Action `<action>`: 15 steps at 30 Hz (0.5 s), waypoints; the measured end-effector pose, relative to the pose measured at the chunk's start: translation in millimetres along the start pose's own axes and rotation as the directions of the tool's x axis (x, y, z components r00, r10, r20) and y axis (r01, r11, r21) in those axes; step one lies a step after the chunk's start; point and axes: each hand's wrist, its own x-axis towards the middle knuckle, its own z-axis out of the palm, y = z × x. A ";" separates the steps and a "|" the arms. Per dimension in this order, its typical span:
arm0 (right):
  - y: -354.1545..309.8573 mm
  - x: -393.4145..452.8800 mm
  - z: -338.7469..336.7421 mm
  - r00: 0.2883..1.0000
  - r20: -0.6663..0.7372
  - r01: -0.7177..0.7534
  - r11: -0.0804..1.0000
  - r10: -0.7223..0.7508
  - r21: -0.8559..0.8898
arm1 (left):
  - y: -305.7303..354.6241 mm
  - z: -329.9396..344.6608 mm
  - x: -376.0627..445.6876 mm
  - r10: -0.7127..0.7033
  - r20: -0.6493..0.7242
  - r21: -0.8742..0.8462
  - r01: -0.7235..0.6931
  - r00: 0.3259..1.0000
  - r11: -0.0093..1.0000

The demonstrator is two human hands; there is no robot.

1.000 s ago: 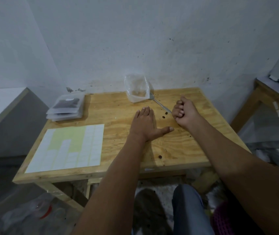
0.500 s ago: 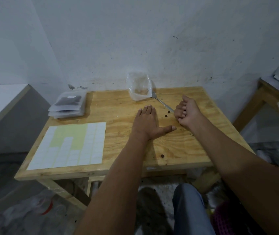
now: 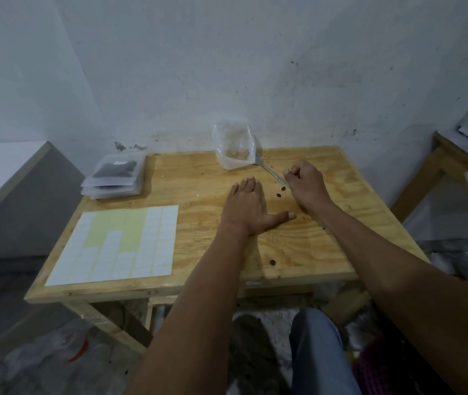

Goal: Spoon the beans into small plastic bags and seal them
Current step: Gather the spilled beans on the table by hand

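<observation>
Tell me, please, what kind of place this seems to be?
Probably a small home packing corner, not a factory: a plain wooden table pushed against a stained white wall, with a sheet of blank labels and a stack of filled plastic bags on it.

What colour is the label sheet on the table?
The label sheet is white with a pale yellow patch, clearest in the head view.

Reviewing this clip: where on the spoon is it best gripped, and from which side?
Judging by its pose, grip the spoon by its handle end, coming from the right, near the right hand. Its bowl lies against the clear bag, so that end is crowded.
</observation>
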 end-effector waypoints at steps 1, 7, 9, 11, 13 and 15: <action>0.2 -0.2 0.1 0.999 0.018 -0.049 0.997 0.048 0.061 | -0.1 0.0 0.2 0.002 -0.001 0.000 -0.002 1.000 1.000; -0.6 -2.0 -8.2 0.907 0.261 -0.418 0.641 0.329 0.644 | 0.8 -1.0 -0.1 0.000 0.007 -0.001 0.000 1.000 1.000; -0.8 2.1 -12.0 0.849 0.370 -0.510 0.403 0.376 0.760 | 1.6 -1.5 -0.1 -0.004 0.011 0.004 0.004 1.000 1.000; -0.3 4.5 -13.0 0.824 0.374 -0.542 0.399 0.426 0.739 | 2.1 -2.1 -0.3 -0.006 0.013 0.007 0.006 1.000 1.000; 1.8 4.9 -10.5 0.831 0.270 -0.530 0.547 0.486 0.648 | 1.7 -2.4 -0.4 -0.004 0.011 0.006 0.004 1.000 1.000; 2.6 2.9 -9.6 0.893 0.107 -0.434 0.770 0.438 0.468 | 1.6 -2.0 -0.5 -0.002 0.008 0.001 0.002 1.000 1.000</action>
